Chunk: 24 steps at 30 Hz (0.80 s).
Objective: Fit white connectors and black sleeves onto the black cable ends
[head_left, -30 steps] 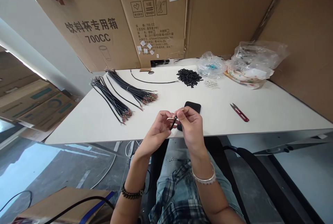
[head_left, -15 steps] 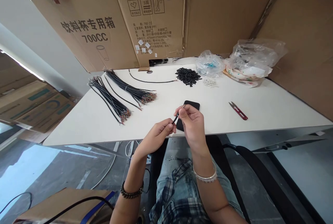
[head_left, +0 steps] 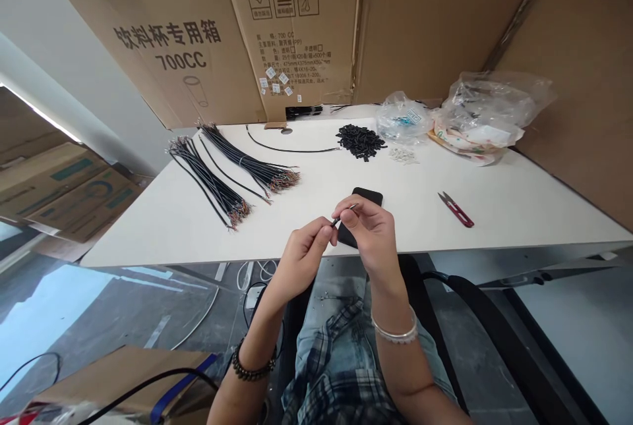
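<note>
Over the table's front edge, my left hand (head_left: 307,255) and my right hand (head_left: 370,230) meet around a short stretch of black cable (head_left: 335,222). My left thumb and fingers pinch the cable. Just to the right, my right fingertips close on its end, where a thin bright tip pokes out above the thumb. Most of the cable is hidden by my fingers. Behind my hands, a black phone-like slab (head_left: 372,196) lies flat, partly covered. Two bundles of black cables (head_left: 242,158) with coppery wire ends lie at the left, beside a few single cables.
A heap of short black tubes (head_left: 360,141) lies at the back, beside small whitish pieces (head_left: 403,155). Clear plastic bags (head_left: 403,118) stand behind. Red-handled thread snips (head_left: 455,209) rest at the right. Large cardboard boxes (head_left: 425,23) wall off the table's back.
My left hand has slid closer to my right fingertips, so less cable shows between them. The whole view has shifted slightly; the things on the table have stayed in place.
</note>
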### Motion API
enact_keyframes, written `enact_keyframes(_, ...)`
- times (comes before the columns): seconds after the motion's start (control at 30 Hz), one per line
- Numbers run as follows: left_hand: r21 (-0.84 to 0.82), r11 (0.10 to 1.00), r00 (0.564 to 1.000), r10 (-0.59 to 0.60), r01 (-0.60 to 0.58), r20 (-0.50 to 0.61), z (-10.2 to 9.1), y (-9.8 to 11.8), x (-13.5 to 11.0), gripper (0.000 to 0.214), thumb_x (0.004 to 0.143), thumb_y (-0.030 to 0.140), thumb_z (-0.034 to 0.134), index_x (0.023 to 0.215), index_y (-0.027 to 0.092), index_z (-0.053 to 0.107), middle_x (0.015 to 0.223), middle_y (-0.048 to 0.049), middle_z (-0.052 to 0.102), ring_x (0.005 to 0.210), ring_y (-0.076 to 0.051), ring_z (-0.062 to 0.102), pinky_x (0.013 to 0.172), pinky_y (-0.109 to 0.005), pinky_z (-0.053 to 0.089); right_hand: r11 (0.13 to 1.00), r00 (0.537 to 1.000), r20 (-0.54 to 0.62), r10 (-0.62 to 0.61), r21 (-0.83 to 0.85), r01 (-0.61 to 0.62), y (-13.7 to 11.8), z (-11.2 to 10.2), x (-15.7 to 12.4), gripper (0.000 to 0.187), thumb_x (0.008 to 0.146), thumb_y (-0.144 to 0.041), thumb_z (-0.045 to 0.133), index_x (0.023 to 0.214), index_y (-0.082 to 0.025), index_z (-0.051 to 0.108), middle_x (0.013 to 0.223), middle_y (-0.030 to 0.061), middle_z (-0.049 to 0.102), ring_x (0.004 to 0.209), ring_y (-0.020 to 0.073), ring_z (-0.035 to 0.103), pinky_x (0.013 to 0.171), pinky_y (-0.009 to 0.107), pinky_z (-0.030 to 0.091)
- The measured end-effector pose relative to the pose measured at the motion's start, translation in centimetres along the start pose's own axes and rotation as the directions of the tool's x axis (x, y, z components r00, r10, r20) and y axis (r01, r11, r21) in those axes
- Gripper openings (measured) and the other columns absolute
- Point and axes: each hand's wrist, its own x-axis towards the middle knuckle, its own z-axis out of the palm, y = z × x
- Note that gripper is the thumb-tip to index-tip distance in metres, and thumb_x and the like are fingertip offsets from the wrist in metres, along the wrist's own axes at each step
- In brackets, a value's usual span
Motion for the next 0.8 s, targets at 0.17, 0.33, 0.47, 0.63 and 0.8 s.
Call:
enact_keyframes(0.17, 0.001, 1.000, 1.000, 0.012, -0.012, -0.003, -0.02, 0.43, 0.20, 0.038, 0.100, 0.042, 0.039, 0.072, 0.017, 0.049, 0.067, 0.0015, 0.043, 0.062, -0.011, 0.034, 0.061, -0.027, 0.029, 0.997, 0.994, 0.096, 0.044, 0.055, -0.049, 0.50, -0.46, 0.05, 0.024, 0.092, -0.039, 0.063, 0.078, -0.020, 0.071, 0.076, 0.0021, 0.062, 0.066, 0.0120, 0.055, 0.057, 0.025, 0.044)
enact_keyframes(0.33, -0.002, 1.000, 1.000, 0.002, -0.002, -0.002, -0.07, 0.53, 0.29, 0.037, 0.099, 0.040, 0.040, 0.072, 0.017, 0.049, 0.067, 0.0007, 0.044, 0.063, -0.012, 0.037, 0.063, -0.027, 0.031, 0.993, 0.989, 0.130, 0.077, 0.079, -0.088, 0.58, -0.58, -0.05, 0.025, 0.093, -0.039, 0.060, 0.081, -0.021, 0.072, 0.077, 0.0031, 0.061, 0.073, 0.0136, 0.055, 0.057, 0.024, 0.044)
enact_keyframes(0.47, -0.001, 1.000, 1.000, -0.003, 0.003, -0.004, -0.12, 0.68, 0.16, 0.037, 0.098, 0.041, 0.040, 0.072, 0.016, 0.049, 0.066, 0.0009, 0.043, 0.062, -0.012, 0.035, 0.062, -0.027, 0.030, 0.991, 0.988, 0.126, 0.093, 0.081, -0.103, 0.40, -0.32, -0.08, 0.027, 0.092, -0.041, 0.061, 0.079, -0.020, 0.071, 0.076, 0.0035, 0.060, 0.070, 0.0138, 0.055, 0.056, 0.024, 0.045)
enact_keyframes(0.63, 0.008, 1.000, 1.000, -0.009, 0.010, -0.014, -0.09, 0.84, 0.04, 0.037, 0.098, 0.040, 0.040, 0.071, 0.016, 0.050, 0.064, 0.0009, 0.043, 0.061, -0.012, 0.035, 0.061, -0.027, 0.030, 0.992, 0.988, 0.118, 0.099, 0.072, -0.108, 0.12, -0.07, -0.12, 0.025, 0.091, -0.041, 0.063, 0.077, -0.021, 0.072, 0.083, 0.0037, 0.067, 0.075, 0.0141, 0.060, 0.064, 0.026, 0.050)
enact_keyframes(0.8, 0.018, 1.000, 0.999, -0.020, 0.021, -0.038, -0.13, 0.83, -0.01, 0.037, 0.098, 0.039, 0.041, 0.070, 0.016, 0.051, 0.064, 0.0010, 0.043, 0.061, -0.012, 0.035, 0.060, -0.027, 0.030, 0.995, 0.993, 0.076, 0.092, 0.023, -0.094, 0.09, 0.14, -0.14, 0.021, 0.093, -0.034, 0.062, 0.079, -0.023, 0.074, 0.086, 0.0019, 0.072, 0.089, 0.0138, 0.066, 0.087, 0.028, 0.050)
